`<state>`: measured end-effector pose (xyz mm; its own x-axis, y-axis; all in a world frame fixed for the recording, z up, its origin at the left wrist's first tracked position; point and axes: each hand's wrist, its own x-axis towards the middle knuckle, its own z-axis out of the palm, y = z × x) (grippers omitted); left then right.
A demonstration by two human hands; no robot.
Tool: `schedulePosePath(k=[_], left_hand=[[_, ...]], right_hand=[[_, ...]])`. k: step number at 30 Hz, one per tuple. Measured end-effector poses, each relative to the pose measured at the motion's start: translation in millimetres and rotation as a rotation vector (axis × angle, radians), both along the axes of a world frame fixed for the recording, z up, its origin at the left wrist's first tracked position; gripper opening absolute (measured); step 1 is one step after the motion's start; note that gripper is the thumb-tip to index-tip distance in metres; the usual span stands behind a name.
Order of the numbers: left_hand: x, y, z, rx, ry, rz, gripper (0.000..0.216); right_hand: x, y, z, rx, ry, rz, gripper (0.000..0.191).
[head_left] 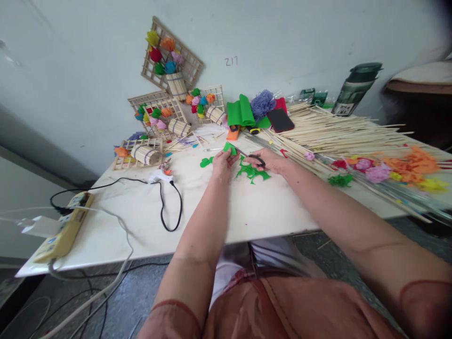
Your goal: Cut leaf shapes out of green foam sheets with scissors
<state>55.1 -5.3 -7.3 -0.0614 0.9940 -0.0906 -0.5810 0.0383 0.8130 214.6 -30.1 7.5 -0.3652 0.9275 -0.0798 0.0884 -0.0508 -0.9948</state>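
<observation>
My left hand [225, 163] pinches a small piece of green crepe paper [230, 149] above the middle of the table. In my right hand [270, 161] is a pair of scissors [256, 159] with black handles, its blades pointing left to the paper's edge. Whether the blades are apart is too small to tell. Green paper scraps [253, 173] lie on the table under the scissors. Left of my left hand rest rounded green cut pieces [205, 162].
Lattice stick frames with paper flowers [169, 52] stand along the wall. A glue gun [161, 176] and power strip [67, 230] lie left, with cords. Behind my hands are a green paper roll [240, 112] and a phone [280, 120]. Bamboo sticks [328, 129] cover the right side, near a bottle [356, 89].
</observation>
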Motion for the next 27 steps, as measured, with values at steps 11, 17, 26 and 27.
schedulePosePath(k=[11,17,26,27], left_hand=[[0,-1,0.9,0.007,0.036,-0.028,0.014],[0,-3,-0.2,0.030,0.085,-0.092,0.016],[0,-3,-1.8,0.052,0.076,-0.108,0.020],[1,-3,-1.3,0.050,0.073,-0.102,0.021]], right_hand=[[4,6,-9.0,-0.003,0.009,0.013,0.033],[7,10,-12.6,0.003,0.025,0.036,0.031],[3,1,-2.4,0.004,0.012,-0.038,0.025],[3,1,-2.2,0.010,0.011,-0.040,0.025]])
